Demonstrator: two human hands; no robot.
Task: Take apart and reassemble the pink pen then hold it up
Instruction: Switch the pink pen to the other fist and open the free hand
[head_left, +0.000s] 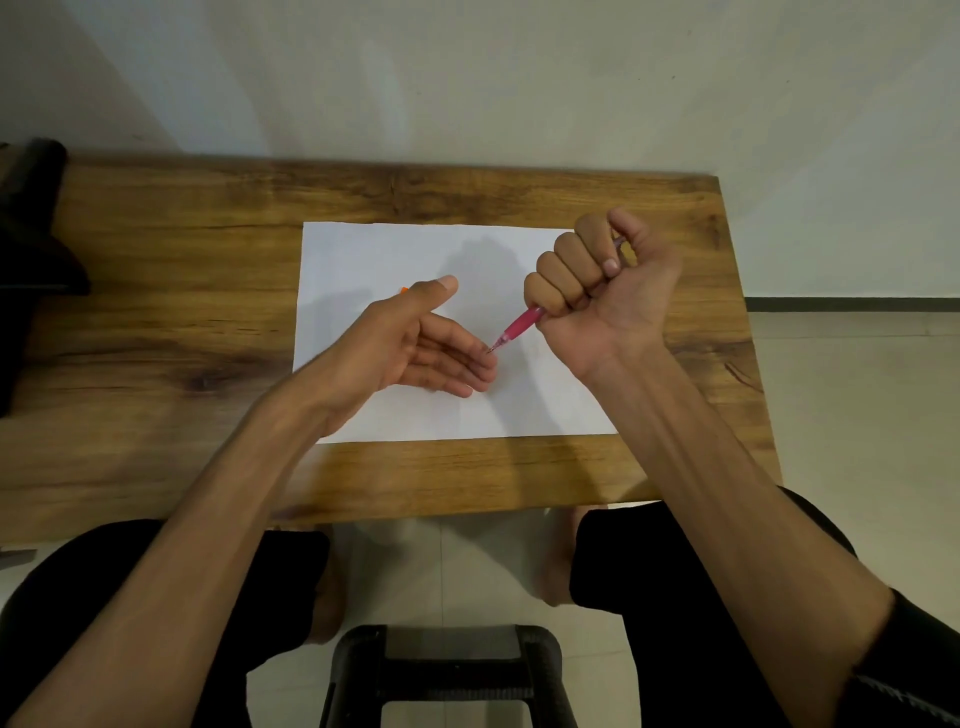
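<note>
Both hands hover over a white sheet of paper lying on the wooden bench. In the right hand, curled into a fist with the thumb up, sits the pink pen; its grip and pointed tip stick out below the little finger, slanting down to the left, while the other end peeks out near the thumb. Facing it, the left hand is spread, palm turned sideways, fingers straight and thumb raised, and the pen tip meets or nearly meets its fingertips. Something small and orange shows just behind the left thumb; what it is cannot be told. No writing is legible on pen or paper, and no container appears.
</note>
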